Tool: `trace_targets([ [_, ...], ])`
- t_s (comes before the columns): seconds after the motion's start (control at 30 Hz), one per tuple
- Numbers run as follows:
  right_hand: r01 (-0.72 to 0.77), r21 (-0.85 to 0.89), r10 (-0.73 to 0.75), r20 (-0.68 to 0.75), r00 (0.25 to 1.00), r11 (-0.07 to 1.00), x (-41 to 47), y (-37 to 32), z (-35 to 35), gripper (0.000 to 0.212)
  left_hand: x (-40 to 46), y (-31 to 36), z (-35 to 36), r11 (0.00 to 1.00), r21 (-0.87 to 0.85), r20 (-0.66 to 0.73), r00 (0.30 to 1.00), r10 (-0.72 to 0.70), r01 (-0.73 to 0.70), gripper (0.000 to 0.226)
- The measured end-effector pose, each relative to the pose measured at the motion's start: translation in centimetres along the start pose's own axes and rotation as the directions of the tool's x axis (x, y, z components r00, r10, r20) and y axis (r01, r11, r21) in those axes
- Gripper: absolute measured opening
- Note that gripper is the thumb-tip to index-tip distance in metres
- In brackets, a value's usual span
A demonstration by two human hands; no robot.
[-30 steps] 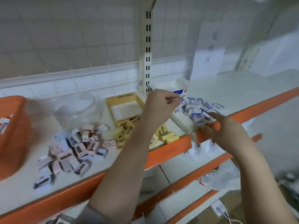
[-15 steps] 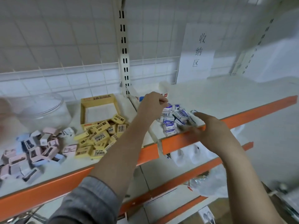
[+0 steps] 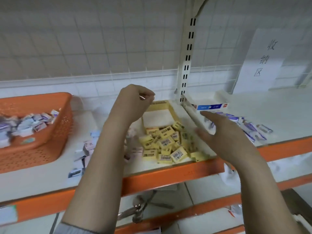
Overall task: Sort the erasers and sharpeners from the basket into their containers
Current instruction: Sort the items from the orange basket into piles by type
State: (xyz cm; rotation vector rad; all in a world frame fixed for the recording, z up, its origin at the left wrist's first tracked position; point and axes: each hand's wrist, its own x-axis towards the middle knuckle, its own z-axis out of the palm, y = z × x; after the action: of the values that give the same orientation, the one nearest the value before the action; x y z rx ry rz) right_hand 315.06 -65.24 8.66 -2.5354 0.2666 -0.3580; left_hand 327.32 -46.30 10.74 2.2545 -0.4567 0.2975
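Erasers (image 3: pixel 166 143), yellow with barcode labels, sit in a loose heap on the white shelf (image 3: pixel 50 176), spilling from the front of a yellow cardboard box (image 3: pixel 159 104) that lies open at the back. Left hand (image 3: pixel 133 105) is raised above the box's left edge, fingers curled into a loose fist; thumb and forefinger look pinched together, possibly on something small, too blurred to tell. Right hand (image 3: pixel 224 137) is spread, fingers straight and apart, palm facing left, holding nothing; it hangs over the white divider (image 3: pixel 192 114) just right of the yellow heap. Orange basket (image 3: pixel 50 132) at far left holds mixed blue-and-white and pale packets. Pink and blue sharpeners (image 3: pixel 87 147) lie scattered between basket and yellow heap, partly hidden by the left forearm. Right of the divider, blue-and-white erasers (image 3: pixel 249 127) are strewn in front of a white and blue box (image 3: pixel 211 105). Paper sign (image 3: pixel 263 59) hangs on the wire grid behind.
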Motion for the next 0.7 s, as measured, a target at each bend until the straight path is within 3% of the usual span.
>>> trace_targets([
  [0.33,0.062,0.049,-0.058,-0.077,0.995,0.997,-1.8,-16.7,12.7,0.053,-5.0,-15.4,-19.7,0.937,0.327,-0.094,0.991,-0.098,0.124,0.015],
  [0.57,0.199,0.069,-0.204,0.079,0.976,0.978,-1.6,-27.2,15.7,0.056,-7.9,-22.2,-26.8,0.894,0.4,-0.084,0.979,-0.185,0.203,0.023],
  [0.7,0.35,-0.037,-0.331,0.245,0.911,0.936,2.2,-32.0,17.3,0.052,-9.3,-23.9,-28.0,0.898,0.383,-0.1,0.977,-0.19,0.214,0.023],
])
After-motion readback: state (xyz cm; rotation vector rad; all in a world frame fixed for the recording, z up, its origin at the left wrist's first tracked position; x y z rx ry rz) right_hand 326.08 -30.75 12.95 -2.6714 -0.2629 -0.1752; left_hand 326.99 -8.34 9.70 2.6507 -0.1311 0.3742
